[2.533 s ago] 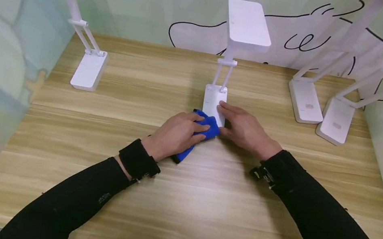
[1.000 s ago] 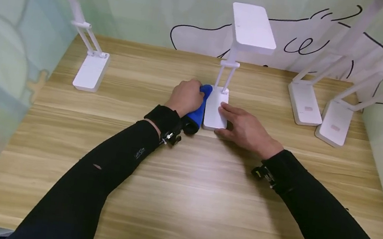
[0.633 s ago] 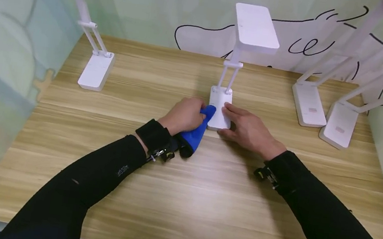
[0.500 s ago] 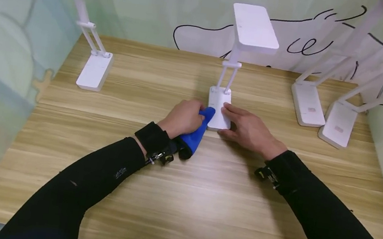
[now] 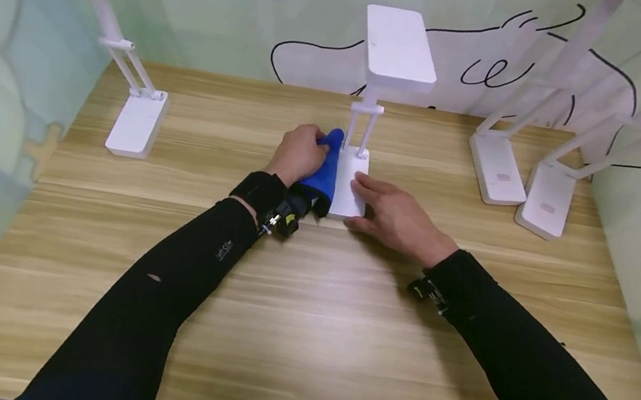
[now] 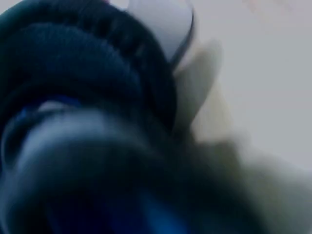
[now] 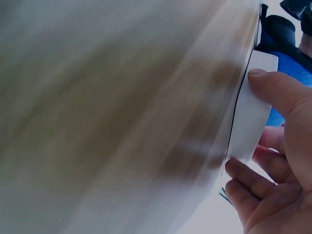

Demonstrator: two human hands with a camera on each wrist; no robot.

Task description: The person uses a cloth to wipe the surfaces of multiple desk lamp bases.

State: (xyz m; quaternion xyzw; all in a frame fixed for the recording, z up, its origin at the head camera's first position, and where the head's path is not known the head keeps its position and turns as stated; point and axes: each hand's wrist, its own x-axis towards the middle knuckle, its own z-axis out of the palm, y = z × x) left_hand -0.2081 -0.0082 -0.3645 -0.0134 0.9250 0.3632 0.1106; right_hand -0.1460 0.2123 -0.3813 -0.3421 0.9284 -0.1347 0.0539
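A white desk lamp stands upright at the middle of the table, its base (image 5: 349,187) flat on the wood. My left hand (image 5: 297,154) grips a blue cloth (image 5: 327,168) with a black edge, held against the left side of that base near the hinged arm. Dark cloth folds (image 6: 78,63) fill much of the blurred left wrist view, and the fingers are hidden there. My right hand (image 5: 396,219) holds the base from the right, fingertips on its top and thumb at the front corner. In the right wrist view, the thumb (image 7: 275,87) presses along the base's side (image 7: 249,109).
Another white lamp (image 5: 137,123) stands at the back left of the wooden table (image 5: 289,332). Two more lamps, one with its base (image 5: 497,170) beside the other's base (image 5: 547,199), stand at the back right. A printed curtain (image 5: 228,23) closes off the rear and sides.
The left hand with the cloth has moved from the base's front corner back along its left side, forward again, then back once more. The right hand stays on the base; the head view shifts slightly.
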